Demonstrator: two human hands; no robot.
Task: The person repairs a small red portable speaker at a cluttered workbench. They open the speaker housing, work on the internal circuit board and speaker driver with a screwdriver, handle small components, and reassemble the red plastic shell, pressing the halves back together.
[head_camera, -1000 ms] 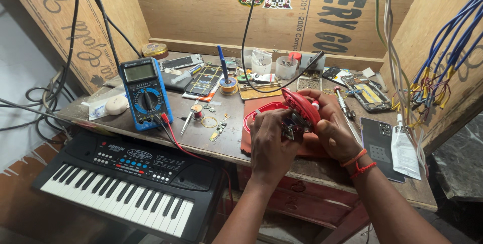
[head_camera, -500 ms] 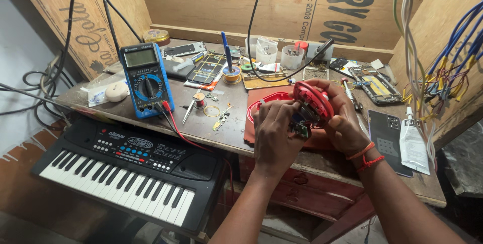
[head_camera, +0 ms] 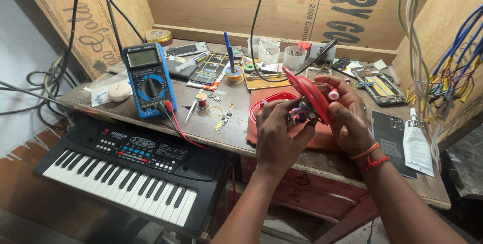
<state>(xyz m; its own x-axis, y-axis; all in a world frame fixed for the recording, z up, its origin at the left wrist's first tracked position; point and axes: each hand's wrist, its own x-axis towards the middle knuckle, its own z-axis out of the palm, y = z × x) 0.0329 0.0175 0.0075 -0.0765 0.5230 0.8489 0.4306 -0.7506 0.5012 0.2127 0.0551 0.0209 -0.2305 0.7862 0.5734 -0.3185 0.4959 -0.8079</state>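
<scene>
My right hand (head_camera: pixel 347 118) holds a red round device shell (head_camera: pixel 307 93) tilted up on edge over the workbench, with a red-and-white knob by the thumb. My left hand (head_camera: pixel 274 135) pinches the small circuit board and wires (head_camera: pixel 298 116) on the shell's inner side. Under both hands lies a reddish mat (head_camera: pixel 261 130) with the other red ring-shaped half (head_camera: pixel 271 99) on it.
A blue multimeter (head_camera: pixel 149 79) with red and black leads stands at the left. A black electronic keyboard (head_camera: pixel 133 168) rests below the bench edge. Opened phones (head_camera: pixel 377 85), a dark phone back (head_camera: pixel 392 135), a glue tube (head_camera: pixel 416 141), a solder spool (head_camera: pixel 233 74), cups and hanging wires (head_camera: pixel 453 67) surround the mat.
The red shell has been tipped further up on edge and raised slightly. My view has shifted closer to the bench.
</scene>
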